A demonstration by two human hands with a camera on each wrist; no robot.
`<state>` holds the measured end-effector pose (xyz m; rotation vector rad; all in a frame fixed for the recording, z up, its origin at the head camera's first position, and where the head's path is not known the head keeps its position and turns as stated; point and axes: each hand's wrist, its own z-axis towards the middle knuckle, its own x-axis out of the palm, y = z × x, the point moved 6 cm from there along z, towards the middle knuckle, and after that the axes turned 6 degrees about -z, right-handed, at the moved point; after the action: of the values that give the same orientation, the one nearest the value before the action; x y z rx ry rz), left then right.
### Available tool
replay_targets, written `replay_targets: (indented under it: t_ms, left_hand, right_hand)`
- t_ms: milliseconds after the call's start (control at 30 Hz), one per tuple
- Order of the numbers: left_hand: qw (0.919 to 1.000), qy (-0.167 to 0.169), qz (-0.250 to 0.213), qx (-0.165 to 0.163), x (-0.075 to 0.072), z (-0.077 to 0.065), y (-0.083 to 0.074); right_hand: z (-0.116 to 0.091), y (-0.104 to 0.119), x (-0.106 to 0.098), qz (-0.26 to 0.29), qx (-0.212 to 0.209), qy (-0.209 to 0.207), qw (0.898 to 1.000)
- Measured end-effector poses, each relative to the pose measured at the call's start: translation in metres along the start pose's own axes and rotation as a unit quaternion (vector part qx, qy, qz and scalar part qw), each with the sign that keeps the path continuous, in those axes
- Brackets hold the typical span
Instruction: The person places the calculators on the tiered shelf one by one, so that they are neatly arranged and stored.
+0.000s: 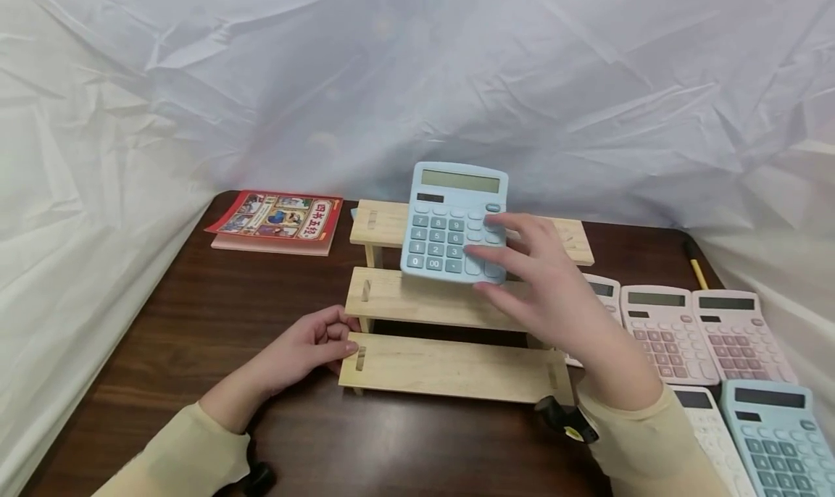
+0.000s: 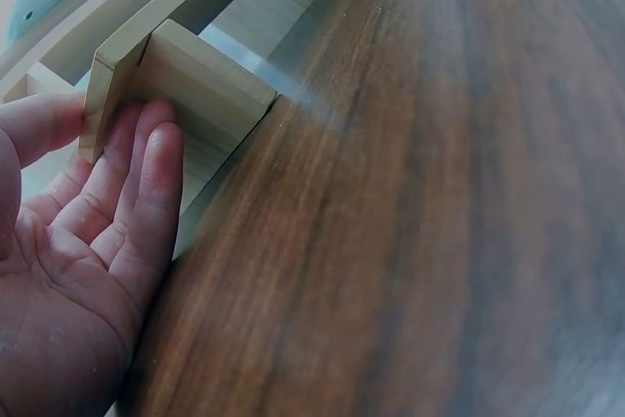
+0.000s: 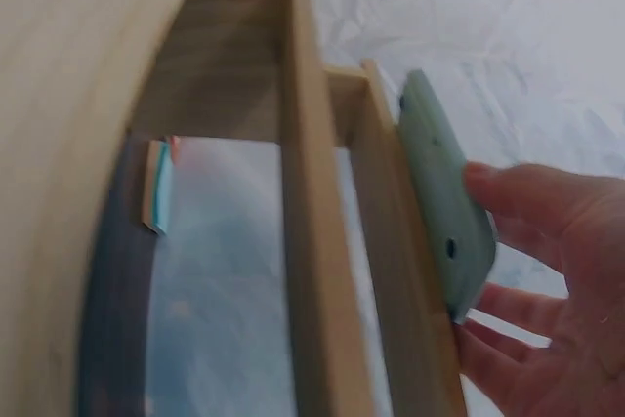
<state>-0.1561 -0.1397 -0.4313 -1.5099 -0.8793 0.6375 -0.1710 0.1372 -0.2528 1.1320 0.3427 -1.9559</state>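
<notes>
A light blue calculator [image 1: 435,225] is held by my right hand [image 1: 551,287] at its right side, its keys and screen facing me. It is tilted up in front of the top step of a three-step wooden rack [image 1: 450,366]. The right wrist view shows the calculator [image 3: 439,192] edge-on beside a step's edge; whether they touch, I cannot tell. My left hand [image 1: 313,345] grips the left end of the rack's lowest step. In the left wrist view, the left hand [image 2: 98,212] has its thumb on the board's [image 2: 122,75] outer side and its fingers behind.
On the right lie several calculators: pink ones [image 1: 662,370], a white one [image 1: 711,428] and another blue one [image 1: 776,410]. A red-covered book [image 1: 280,218] rests at the back left of the dark wooden table [image 1: 163,337]. Near the back right corner is a yellow-and-black pen-like object [image 1: 698,271]. White sheeting [image 1: 391,69] surrounds the table.
</notes>
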Motion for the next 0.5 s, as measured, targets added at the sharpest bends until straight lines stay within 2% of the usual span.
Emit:
replay_targets:
  t_ms: [267,500]
  left_hand:
    - [1.0000,0.003,0.003,-0.005,0.000,0.000,0.002]
    - [1.0000,0.004,0.008,0.002,0.000,0.001,-0.002]
  right_hand:
    - [0.004,0.010,0.011,0.002,-0.017,-0.037,0.999]
    - [0.005,0.014,0.014,-0.011,-0.031,-0.026,0.999]
